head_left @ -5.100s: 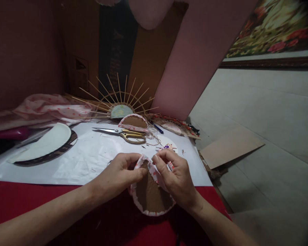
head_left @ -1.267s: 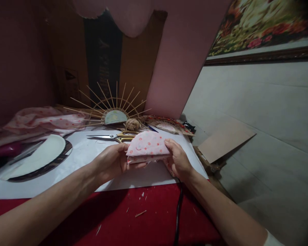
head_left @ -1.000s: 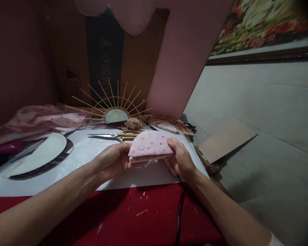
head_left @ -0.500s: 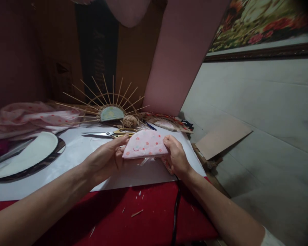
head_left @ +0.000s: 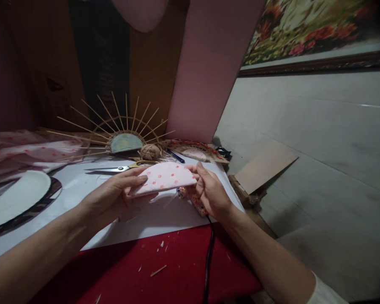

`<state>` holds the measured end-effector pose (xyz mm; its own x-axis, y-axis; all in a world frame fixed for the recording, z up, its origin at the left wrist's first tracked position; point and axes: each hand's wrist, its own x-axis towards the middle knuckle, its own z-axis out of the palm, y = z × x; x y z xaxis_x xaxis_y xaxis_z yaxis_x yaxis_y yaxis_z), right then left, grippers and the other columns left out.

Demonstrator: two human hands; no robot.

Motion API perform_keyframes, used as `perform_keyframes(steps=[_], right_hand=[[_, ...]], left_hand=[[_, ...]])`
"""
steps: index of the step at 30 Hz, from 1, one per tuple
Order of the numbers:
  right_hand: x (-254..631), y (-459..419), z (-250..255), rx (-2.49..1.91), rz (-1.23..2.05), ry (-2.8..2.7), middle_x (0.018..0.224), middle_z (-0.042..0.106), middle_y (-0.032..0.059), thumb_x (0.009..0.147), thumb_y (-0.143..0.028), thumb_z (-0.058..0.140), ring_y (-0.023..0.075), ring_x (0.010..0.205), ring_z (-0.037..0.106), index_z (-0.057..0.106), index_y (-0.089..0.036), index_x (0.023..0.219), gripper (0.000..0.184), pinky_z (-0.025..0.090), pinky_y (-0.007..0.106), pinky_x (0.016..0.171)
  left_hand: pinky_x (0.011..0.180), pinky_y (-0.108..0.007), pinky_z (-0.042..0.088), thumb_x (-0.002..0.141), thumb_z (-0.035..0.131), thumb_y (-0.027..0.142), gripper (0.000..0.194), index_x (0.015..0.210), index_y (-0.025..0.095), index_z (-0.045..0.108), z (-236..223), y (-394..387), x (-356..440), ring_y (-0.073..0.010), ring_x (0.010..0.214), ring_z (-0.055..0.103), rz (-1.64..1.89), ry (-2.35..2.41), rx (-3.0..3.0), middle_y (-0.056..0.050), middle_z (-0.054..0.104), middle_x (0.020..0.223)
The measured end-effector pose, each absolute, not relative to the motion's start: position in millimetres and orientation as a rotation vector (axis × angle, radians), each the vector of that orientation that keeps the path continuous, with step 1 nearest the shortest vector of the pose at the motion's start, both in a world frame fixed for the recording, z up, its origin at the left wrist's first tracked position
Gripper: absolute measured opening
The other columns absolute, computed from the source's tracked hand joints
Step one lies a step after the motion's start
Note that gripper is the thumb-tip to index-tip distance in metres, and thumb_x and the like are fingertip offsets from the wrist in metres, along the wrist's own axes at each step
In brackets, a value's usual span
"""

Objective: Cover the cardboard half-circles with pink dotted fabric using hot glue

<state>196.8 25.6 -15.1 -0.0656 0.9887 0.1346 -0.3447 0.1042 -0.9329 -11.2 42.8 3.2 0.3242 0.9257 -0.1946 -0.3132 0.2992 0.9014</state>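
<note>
A pink half-circle fabric piece [head_left: 166, 177] with red dots is held up over the white sheet, its straight edge towards me. My left hand [head_left: 114, 192] pinches its left end, thumb on top and fingers beneath. At the right end, my right hand [head_left: 212, 190] grips the corner between thumb and fingers. Below that hand lies a flower-patterned object [head_left: 199, 206], partly hidden, with a black cord [head_left: 209, 253] running to the table's front. Scissors [head_left: 120, 169] with yellow handles lie behind the left hand, partly covered by it.
Behind stand a half-round stick frame [head_left: 126, 143] with spreading sticks, a twine ball [head_left: 150, 151], a blue pen [head_left: 175, 156] and a finished-looking fan shape [head_left: 196, 153]. A white half disc [head_left: 22, 196] lies left. Scraps dot the red cloth [head_left: 164, 270]. A wall [head_left: 319, 147] bounds the right.
The fabric piece has tilted flatter, its left end lower. My left thumb now lies on its top face, and my right fingers have shifted at the right corner. The view has swung slightly right.
</note>
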Motion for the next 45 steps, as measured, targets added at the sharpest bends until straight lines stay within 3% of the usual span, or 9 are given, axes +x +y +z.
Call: perform_keyframes(steps=[3,8,19,27,35,38,40,42,45], right_hand=[[197,25,-15,-0.791,1.396,-1.134,0.055,0.056,-0.0003,0.084,-0.059,0.052,0.0103,0.048,0.051,0.063,-0.013,0.093,0.048,0.040,0.019,0.038],[198,24,-17,-0.754,1.375,-1.216,0.062,0.064,0.0007,0.073,-0.051,0.072,0.0116,0.054,0.059,0.063,-0.015,0.104,0.049,0.045,0.019,0.042],[197,24,-20,-0.772,1.326,-1.173,0.063,0.064,-0.0006,0.079,-0.038,0.070,0.0109,0.051,0.061,0.059,-0.015,0.100,0.033,0.047,0.019,0.041],[194,25,-28,-0.830,1.255,-1.159,0.067,0.064,-0.0003,0.077,-0.034,0.070,0.0109,0.051,0.061,0.059,-0.014,0.103,0.034,0.050,0.020,0.042],[198,16,-16,-0.844,1.283,-1.228,0.065,0.062,-0.0004,0.087,-0.055,0.051,0.0115,0.049,0.056,0.050,-0.021,0.124,0.050,0.038,0.017,0.035],[202,18,-19,-0.810,1.166,-1.444,0.079,0.062,0.0017,0.080,-0.056,0.061,0.0129,0.060,0.056,0.055,-0.024,0.121,0.052,0.044,0.022,0.045],[204,19,-21,-0.844,0.917,-1.591,0.091,0.060,0.0025,0.068,-0.053,0.075,0.0165,0.074,0.057,0.059,-0.028,0.119,0.058,0.051,0.030,0.063],[204,19,-21,-0.894,0.597,-1.688,0.101,0.057,0.0038,0.060,-0.051,0.082,0.0212,0.090,0.055,0.061,-0.031,0.118,0.065,0.049,0.039,0.081],[203,20,-20,-0.845,0.367,-1.799,0.112,0.055,0.0062,0.060,-0.052,0.081,0.0257,0.106,0.051,0.063,-0.033,0.117,0.063,0.043,0.045,0.093]], left_hand=[[0.067,-0.027,0.062,0.079,0.059,0.003,0.037,0.115,0.010,0.064,2,46,-14,-0.0177,0.081,0.070,0.987,0.840,0.906,-0.017,0.061,0.126],[0.063,-0.025,0.062,0.081,0.056,0.002,0.035,0.115,0.008,0.062,-3,50,-16,-0.0169,0.079,0.070,0.992,0.811,0.907,-0.018,0.064,0.121],[0.061,-0.029,0.063,0.081,0.056,0.003,0.034,0.114,0.011,0.062,0,47,-12,-0.0187,0.078,0.070,1.022,0.855,0.875,-0.018,0.064,0.119],[0.064,-0.027,0.063,0.081,0.059,0.005,0.037,0.117,0.012,0.061,-2,46,-13,-0.0178,0.078,0.070,1.011,0.823,0.964,-0.016,0.067,0.113],[0.050,-0.021,0.060,0.078,0.057,-0.002,0.044,0.121,0.009,0.057,4,42,-11,-0.0176,0.064,0.071,0.970,0.925,0.692,-0.018,0.068,0.104],[0.047,-0.019,0.059,0.078,0.057,-0.002,0.048,0.124,0.010,0.054,9,41,-13,-0.0205,0.065,0.072,0.946,0.911,0.650,-0.019,0.069,0.101],[0.043,-0.018,0.058,0.078,0.058,-0.002,0.048,0.124,0.011,0.054,11,41,-15,-0.0220,0.066,0.073,0.926,0.897,0.646,-0.018,0.069,0.099],[0.039,-0.018,0.056,0.077,0.059,0.000,0.048,0.124,0.011,0.054,10,41,-15,-0.0225,0.065,0.072,0.886,0.883,0.641,-0.016,0.070,0.094],[0.033,-0.018,0.052,0.076,0.062,0.002,0.046,0.122,0.010,0.056,7,42,-13,-0.0190,0.056,0.069,0.816,0.886,0.643,-0.013,0.070,0.084]])
